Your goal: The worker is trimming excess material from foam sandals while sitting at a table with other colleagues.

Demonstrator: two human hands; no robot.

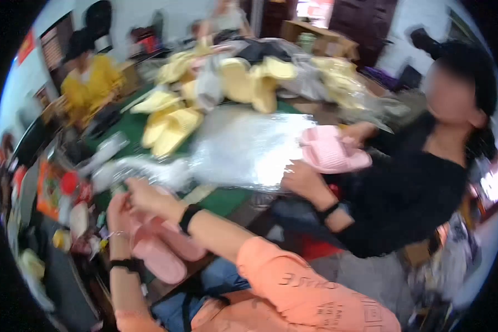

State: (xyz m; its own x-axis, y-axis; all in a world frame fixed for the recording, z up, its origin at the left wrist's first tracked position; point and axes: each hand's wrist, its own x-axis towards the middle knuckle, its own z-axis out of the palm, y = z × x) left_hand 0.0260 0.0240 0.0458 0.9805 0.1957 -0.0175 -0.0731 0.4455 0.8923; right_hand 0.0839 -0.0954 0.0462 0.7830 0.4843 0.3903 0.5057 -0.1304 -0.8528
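At the lower left, my left hand and my right hand come together, fingers bent and closed. Blur hides what sits between the fingertips. Just below them is a pair of pink slippers, partly covered by my hands and right forearm; whether a clear bag surrounds it I cannot tell. Crumpled clear plastic lies on the table just beyond my hands. To its right rests a flat stack of clear plastic bags.
At right, a co-worker in black holds pink slippers at the stack's edge. Yellow slippers and grey slippers are piled along the table's far side. Another person in yellow sits at far left. Cluttered goods stand left of me.
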